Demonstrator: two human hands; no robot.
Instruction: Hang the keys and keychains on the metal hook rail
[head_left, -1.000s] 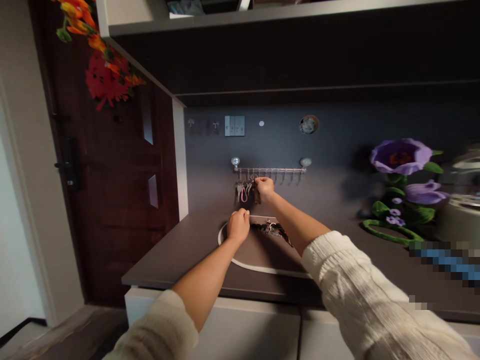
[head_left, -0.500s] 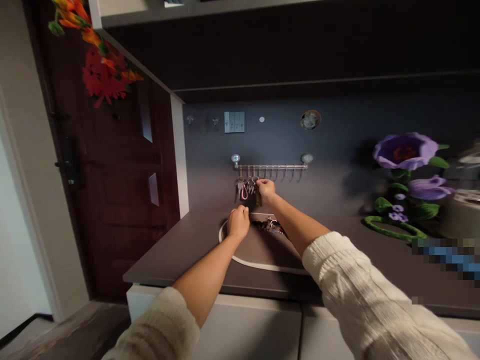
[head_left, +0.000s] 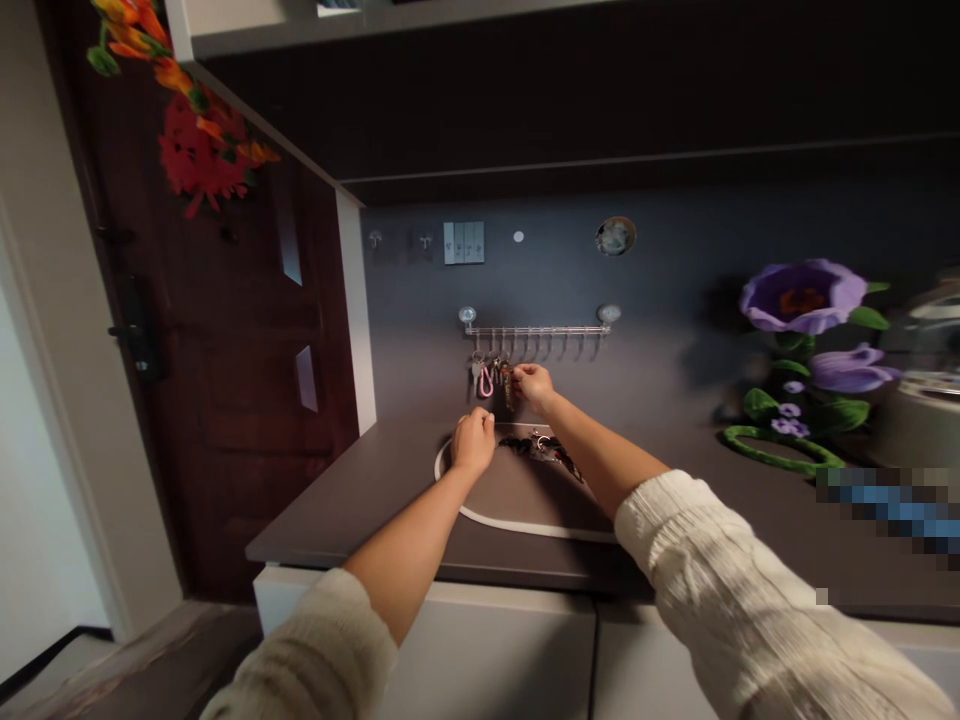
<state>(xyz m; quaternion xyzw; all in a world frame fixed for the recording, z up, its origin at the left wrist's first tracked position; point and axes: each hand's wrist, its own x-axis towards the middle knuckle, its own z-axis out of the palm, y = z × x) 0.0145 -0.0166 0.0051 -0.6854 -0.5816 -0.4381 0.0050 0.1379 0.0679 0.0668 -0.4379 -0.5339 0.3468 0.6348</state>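
Note:
Several bunches of keys hang by rings from the left end of a clear rail with hooks (head_left: 555, 331). One bunch has a pink loop (head_left: 487, 381); at its right hangs a brownish bunch of keys (head_left: 508, 384). My right hand (head_left: 534, 387) is closed in a pinch, its fingertips at the right edge of the brownish bunch; whether they grip it is unclear. Below the rail, my left hand (head_left: 474, 440) is curled closed above the counter, its contents hidden. Between my forearms, more keys (head_left: 541, 443) lie on a brown mat with a white rim (head_left: 510, 523).
The dark counter (head_left: 330, 510) runs below an overhanging cabinet (head_left: 525, 100). To the right stand purple artificial flowers (head_left: 806, 300) with a green base, beside a pale pot-like vessel (head_left: 919, 420). A dark red door (head_left: 247, 430) with hanging flowers is at the left.
My right fingers have moved slightly down and right, away from the key ring at the hook. The brownish bunch now shows more fully at their left. My left hand stays nearly where it was.

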